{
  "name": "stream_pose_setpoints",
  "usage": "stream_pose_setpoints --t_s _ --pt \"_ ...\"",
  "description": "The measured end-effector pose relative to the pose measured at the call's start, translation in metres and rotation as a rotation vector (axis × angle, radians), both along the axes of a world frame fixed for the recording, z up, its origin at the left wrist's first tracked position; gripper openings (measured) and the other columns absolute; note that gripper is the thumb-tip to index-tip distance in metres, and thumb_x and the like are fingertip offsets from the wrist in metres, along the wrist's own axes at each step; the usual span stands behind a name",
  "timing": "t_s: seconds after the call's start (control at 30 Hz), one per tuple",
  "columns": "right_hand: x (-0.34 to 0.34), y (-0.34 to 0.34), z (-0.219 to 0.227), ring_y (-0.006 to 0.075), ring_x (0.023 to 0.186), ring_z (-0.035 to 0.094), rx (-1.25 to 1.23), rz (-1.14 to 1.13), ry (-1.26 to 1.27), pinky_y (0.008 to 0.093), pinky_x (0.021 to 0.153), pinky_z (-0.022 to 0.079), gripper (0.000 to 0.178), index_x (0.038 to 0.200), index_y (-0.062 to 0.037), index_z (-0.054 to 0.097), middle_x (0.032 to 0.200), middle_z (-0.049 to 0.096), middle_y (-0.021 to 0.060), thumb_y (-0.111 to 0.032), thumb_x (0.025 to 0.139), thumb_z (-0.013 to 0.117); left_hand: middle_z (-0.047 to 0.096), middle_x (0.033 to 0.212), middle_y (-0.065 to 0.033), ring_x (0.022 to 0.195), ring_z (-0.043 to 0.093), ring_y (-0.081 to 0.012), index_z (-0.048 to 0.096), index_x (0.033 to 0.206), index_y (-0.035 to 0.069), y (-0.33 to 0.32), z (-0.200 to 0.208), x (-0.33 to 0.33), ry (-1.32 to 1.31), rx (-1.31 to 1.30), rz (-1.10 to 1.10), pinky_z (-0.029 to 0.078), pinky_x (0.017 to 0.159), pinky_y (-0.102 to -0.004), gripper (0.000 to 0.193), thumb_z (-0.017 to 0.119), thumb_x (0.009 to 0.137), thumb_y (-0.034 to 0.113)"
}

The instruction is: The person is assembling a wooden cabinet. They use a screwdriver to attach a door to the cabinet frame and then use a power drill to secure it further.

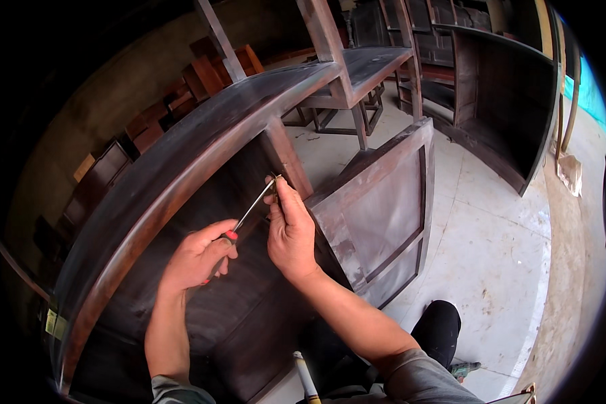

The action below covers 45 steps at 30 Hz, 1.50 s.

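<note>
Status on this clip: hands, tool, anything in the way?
Left hand gripping screwdriver. Right hand at its tip, pinching a small metal piece, too small to identify. Framed panel to the right, clear of screwdriver.

The left hand point(196, 259) covers much of the screwdriver handle point(230, 236); the small piece point(274, 189) at the right hand's point(291, 234) fingertips is mostly hidden, too small to identify. The lower edge cuts off a cigarette point(304, 372).

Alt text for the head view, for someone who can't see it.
A person's left hand holds a screwdriver, its tip at a small metal piece pinched in the right hand, before a dark wooden cabinet and panelled door.
</note>
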State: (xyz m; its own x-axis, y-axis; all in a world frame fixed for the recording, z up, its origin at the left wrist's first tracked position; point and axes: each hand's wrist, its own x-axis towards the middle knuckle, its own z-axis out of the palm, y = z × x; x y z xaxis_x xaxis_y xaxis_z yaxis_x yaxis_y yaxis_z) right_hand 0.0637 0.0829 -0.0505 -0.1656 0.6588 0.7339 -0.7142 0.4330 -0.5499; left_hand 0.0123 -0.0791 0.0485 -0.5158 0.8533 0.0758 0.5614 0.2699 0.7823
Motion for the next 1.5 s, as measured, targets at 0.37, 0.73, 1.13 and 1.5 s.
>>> stream_pose_setpoints --t_s 0.37,0.73,1.13,1.5 --pt "0.002 -0.007 0.012 0.0102 0.100 0.060 -0.238 0.155 0.023 0.0240 0.077 0.052 0.030 0.127 0.0000 0.054 0.125 0.061 0.0067 0.003 0.097 0.048 0.064 0.079 -0.0072 0.059 0.060 -0.0121 0.055 0.128 -0.001 0.002 0.001 -0.007 0.084 0.043 -0.082 0.048 0.051 -0.0256 0.035 0.052 0.096 0.011" --pt "0.001 -0.007 0.013 0.0110 0.098 0.061 -0.261 0.181 0.051 0.0244 0.078 0.052 0.029 0.126 0.0009 0.054 0.124 0.061 0.0073 0.003 0.098 0.047 0.063 0.077 -0.0061 0.058 0.059 -0.0111 0.056 0.128 0.001 0.001 0.002 -0.005 0.112 0.043 -0.089 0.047 0.048 -0.0246 0.034 0.053 0.096 0.014" --pt "0.003 -0.003 0.015 0.0105 0.097 0.060 -0.243 0.200 0.031 0.0243 0.078 0.052 0.029 0.127 0.0008 0.054 0.123 0.061 0.0082 0.003 0.098 0.047 0.063 0.079 -0.0058 0.059 0.059 -0.0108 0.055 0.129 0.001 0.004 -0.001 -0.004 0.085 0.055 -0.067 0.047 0.049 -0.0241 0.035 0.054 0.097 0.016" --pt "0.005 -0.003 0.015 0.0114 0.099 0.060 -0.248 0.190 0.003 0.0248 0.080 0.052 0.031 0.129 -0.0004 0.052 0.122 0.061 0.0077 0.002 0.098 0.047 0.063 0.075 -0.0043 0.058 0.059 -0.0103 0.056 0.128 0.000 0.006 0.006 0.001 0.136 0.036 -0.060 0.047 0.050 -0.0239 0.036 0.054 0.095 0.014"
